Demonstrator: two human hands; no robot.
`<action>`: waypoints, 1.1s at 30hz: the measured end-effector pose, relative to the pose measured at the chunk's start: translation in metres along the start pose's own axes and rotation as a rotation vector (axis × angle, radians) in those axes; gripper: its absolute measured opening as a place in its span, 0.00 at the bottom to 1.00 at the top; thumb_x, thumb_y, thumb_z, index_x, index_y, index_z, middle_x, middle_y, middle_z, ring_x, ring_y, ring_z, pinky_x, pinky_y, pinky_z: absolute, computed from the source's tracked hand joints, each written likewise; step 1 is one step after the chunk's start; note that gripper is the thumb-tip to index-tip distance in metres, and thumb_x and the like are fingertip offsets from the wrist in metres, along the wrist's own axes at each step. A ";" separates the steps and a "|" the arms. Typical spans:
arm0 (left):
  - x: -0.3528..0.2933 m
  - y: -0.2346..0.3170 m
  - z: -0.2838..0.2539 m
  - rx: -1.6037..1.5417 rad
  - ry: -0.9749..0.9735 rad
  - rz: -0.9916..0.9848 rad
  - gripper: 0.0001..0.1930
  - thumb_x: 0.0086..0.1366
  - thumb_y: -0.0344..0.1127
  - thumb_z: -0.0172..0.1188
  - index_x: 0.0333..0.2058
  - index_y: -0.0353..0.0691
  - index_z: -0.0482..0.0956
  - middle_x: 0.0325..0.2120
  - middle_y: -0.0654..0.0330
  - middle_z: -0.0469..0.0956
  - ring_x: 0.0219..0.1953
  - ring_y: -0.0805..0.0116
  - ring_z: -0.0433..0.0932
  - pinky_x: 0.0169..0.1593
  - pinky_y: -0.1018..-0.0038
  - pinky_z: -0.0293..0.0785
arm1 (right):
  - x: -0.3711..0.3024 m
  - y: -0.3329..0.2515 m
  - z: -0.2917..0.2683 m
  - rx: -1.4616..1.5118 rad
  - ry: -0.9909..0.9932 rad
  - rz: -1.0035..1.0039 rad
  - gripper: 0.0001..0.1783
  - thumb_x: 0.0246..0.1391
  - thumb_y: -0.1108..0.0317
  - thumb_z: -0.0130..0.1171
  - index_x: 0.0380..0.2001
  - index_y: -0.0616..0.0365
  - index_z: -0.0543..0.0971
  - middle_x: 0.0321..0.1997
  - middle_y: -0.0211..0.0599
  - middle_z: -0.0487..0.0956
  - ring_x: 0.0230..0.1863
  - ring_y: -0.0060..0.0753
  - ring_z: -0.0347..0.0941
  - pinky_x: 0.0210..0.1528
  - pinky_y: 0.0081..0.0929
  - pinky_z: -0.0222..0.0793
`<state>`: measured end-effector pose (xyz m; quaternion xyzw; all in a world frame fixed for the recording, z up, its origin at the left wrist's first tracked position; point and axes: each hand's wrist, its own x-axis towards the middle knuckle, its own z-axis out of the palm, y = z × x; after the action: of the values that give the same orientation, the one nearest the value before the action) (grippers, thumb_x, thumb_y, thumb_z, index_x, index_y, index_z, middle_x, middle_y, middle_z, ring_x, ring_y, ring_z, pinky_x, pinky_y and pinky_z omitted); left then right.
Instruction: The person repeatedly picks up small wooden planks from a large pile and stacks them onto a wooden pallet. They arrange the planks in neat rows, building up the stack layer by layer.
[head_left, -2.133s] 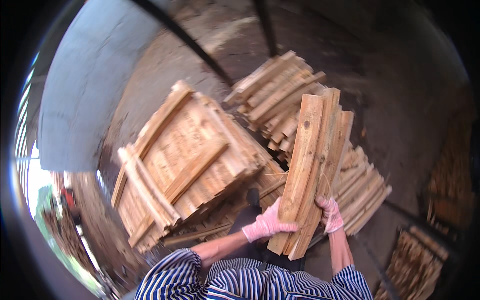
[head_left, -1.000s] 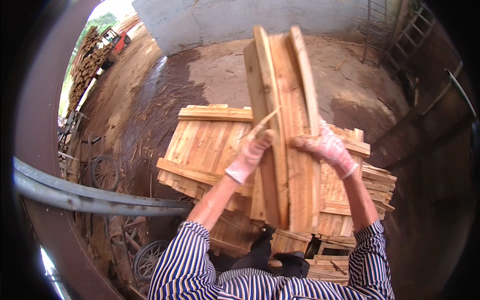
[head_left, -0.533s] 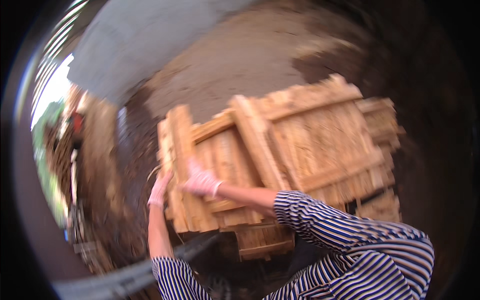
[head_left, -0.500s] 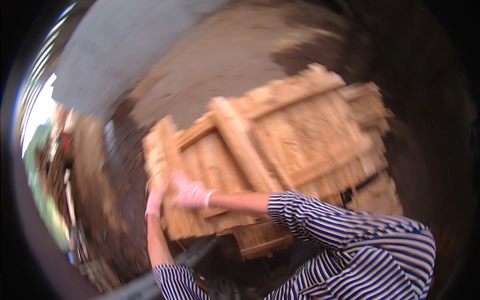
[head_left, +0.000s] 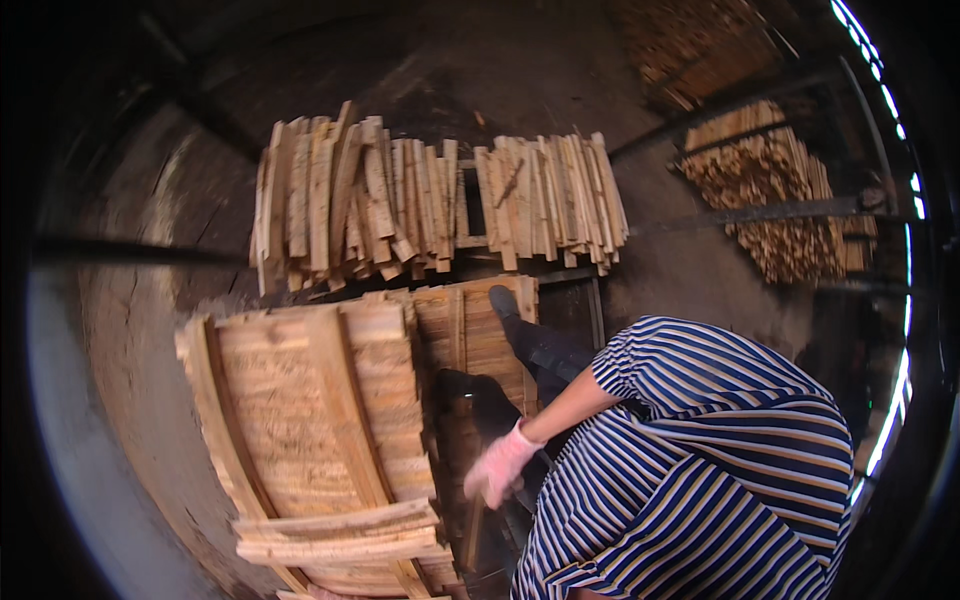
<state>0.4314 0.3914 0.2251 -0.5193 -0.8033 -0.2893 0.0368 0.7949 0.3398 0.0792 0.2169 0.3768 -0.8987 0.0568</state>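
My right hand point(head_left: 503, 465), in a pink glove, hangs low beside my leg with its fingers curled together. A narrow strip of wood point(head_left: 474, 535) shows just below the fingers; whether they grip it I cannot tell. My left hand is out of view. To the left of my legs stands a stack of wooden slatted panels point(head_left: 275, 400) with crosswise battens. Several loose slats point(head_left: 340, 532) lie across its near end. My feet are by a lower slatted wooden panel point(head_left: 432, 325) beyond my right hand.
Ahead, two piles of wooden slats point(head_left: 325, 205) point(head_left: 550, 195) lie side by side on a dark metal frame point(head_left: 597, 310). Another wood stack point(head_left: 760, 180) stands at the far right near a dark metal bar point(head_left: 770, 212). A grey surface point(head_left: 75, 480) curves along the left.
My view has swung round to the slat piles. Both hands were on the slatted panel's near left end; now my right hand is off it beside my leg, and my left has left view.
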 end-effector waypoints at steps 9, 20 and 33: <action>-0.168 0.344 0.241 -0.646 -1.424 -0.004 0.35 0.70 0.52 0.59 0.65 0.30 0.66 0.63 0.48 0.69 0.67 0.56 0.65 0.71 0.64 0.56 | -0.132 0.186 -0.200 0.949 1.319 -0.163 0.19 0.58 0.58 0.65 0.47 0.57 0.77 0.35 0.37 0.83 0.34 0.35 0.79 0.36 0.35 0.77; -0.319 0.309 0.691 -0.304 -1.796 -0.255 0.34 0.70 0.57 0.59 0.65 0.40 0.68 0.46 0.61 0.77 0.45 0.72 0.74 0.50 0.74 0.72 | -0.176 0.454 -0.407 1.647 1.528 -0.445 0.27 0.57 0.56 0.68 0.55 0.58 0.74 0.46 0.43 0.81 0.43 0.47 0.80 0.44 0.49 0.79; -0.545 0.320 1.093 -0.680 -1.762 -0.389 0.40 0.67 0.57 0.63 0.68 0.40 0.61 0.40 0.63 0.75 0.28 0.78 0.65 0.32 0.75 0.63 | -0.095 0.672 -0.628 1.861 1.760 -0.686 0.53 0.48 0.32 0.68 0.70 0.48 0.64 0.69 0.40 0.67 0.64 0.46 0.68 0.59 0.56 0.69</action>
<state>1.2192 0.5918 -0.7414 -0.3907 -0.4877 -0.0139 -0.7806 1.2770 0.2978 -0.7084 0.5755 -0.4296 -0.3490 -0.6020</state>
